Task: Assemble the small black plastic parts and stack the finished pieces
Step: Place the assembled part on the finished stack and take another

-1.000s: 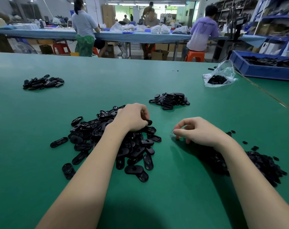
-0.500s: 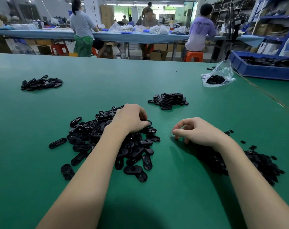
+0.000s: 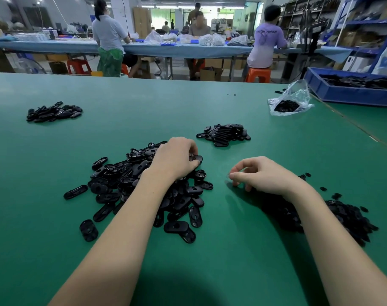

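Note:
A big heap of black oval plastic parts (image 3: 126,184) lies on the green table (image 3: 143,111) in front of me. My left hand (image 3: 176,159) sits on top of the heap, fingers curled round one black oval part (image 3: 198,159) at its far edge. My right hand (image 3: 263,175) hovers just right of the heap, thumb and forefinger pinched together; a tiny clear bit seems to be between them, too small to tell. A second heap of small black pieces (image 3: 347,217) lies under and behind my right forearm. A smaller pile of stacked black parts (image 3: 224,134) sits beyond my hands.
Another pile of black parts (image 3: 54,112) lies at the far left. A clear plastic bag (image 3: 292,102) with black pieces and a blue bin (image 3: 347,93) stand at the far right. Several people work at a blue bench behind the table.
My left hand has shifted slightly on the heap and closed on a part at its far edge. My right hand has barely moved.

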Demonstrator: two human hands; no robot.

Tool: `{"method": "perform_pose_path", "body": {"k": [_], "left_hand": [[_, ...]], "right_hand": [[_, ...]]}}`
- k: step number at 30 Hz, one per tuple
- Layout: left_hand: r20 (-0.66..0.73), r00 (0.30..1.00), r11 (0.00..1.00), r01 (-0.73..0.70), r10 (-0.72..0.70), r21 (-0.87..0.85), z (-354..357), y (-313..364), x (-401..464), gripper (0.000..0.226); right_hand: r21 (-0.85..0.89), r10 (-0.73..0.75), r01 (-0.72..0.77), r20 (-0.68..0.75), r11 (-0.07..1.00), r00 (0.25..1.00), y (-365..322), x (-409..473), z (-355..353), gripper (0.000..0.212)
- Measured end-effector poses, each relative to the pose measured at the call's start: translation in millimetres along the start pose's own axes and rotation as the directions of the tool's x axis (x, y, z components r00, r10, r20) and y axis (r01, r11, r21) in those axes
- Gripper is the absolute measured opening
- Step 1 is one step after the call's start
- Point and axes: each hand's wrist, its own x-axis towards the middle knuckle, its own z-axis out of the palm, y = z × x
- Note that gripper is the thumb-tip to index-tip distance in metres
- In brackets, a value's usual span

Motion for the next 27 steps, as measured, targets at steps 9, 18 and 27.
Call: {"method": "perform_pose_path", "body": {"k": [9, 18, 27], "left_hand": [[-0.026, 1.0, 0.855, -0.011, -0.003, -0.518, 18.1, 41.3, -1.6, 0.014], [0.322, 0.941, 0.428, 0.333, -0.1, -0.84, 31.1, 68.8, -13.3, 0.009], [0.344, 0.93, 0.363, 0.369, -0.134, -0.856, 34.8, 68.9, -11.6, 0.016]], "right_hand": [[0.01, 0.035, -0.034, -0.189, 0.999, 0.981, 6.7, -8.6, -28.6, 0.011], [-0.262, 0.192, -0.24, -0.196, 0.935, 0.962, 19.9, -20.9, -55.7, 0.01], [-0.394, 0.241, -0.264, -0.107, 0.881, 0.965, 10.2, -20.3, -48.0, 0.012]]}}
